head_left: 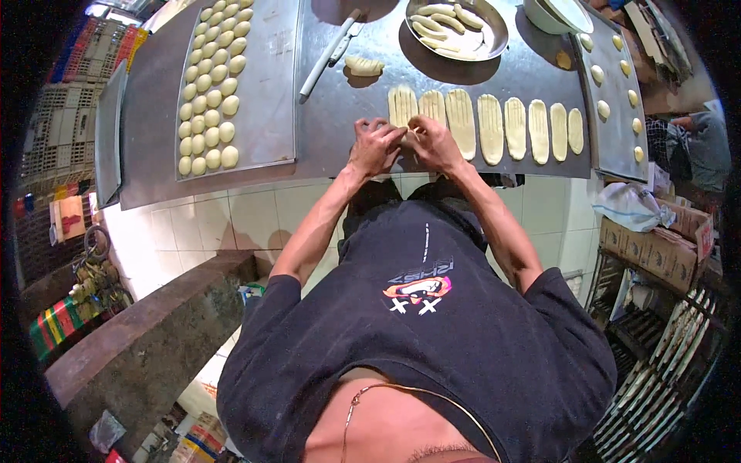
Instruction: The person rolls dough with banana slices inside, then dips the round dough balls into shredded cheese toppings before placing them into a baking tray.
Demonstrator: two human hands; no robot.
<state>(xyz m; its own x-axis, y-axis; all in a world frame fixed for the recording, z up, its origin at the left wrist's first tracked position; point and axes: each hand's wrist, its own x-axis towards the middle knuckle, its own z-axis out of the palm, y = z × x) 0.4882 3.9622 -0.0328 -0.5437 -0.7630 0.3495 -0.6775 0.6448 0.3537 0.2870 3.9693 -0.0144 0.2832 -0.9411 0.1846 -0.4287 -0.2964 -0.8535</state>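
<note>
Both hands are at the near end of the leftmost flat dough strip (402, 104), which has lengthwise slits in its far part. My left hand (375, 147) has its fingers bent and pinched at the strip's near left edge. My right hand (434, 144) pinches the same end from the right, close beside the left fingertips. Whatever lies under the fingers is hidden. To the right runs a row of several more flat dough strips, such as a slit one (491, 127). A shaped dough roll (364, 66) lies beyond my left hand.
Round dough balls fill a metal tray (266, 100) on the left; a second tray (615, 135) with dough balls is at the right. A grey rod (319, 72) lies at the back. The round metal bowl (500, 38) holds pale banana-shaped pieces. A white basin (552, 17) stands beside it.
</note>
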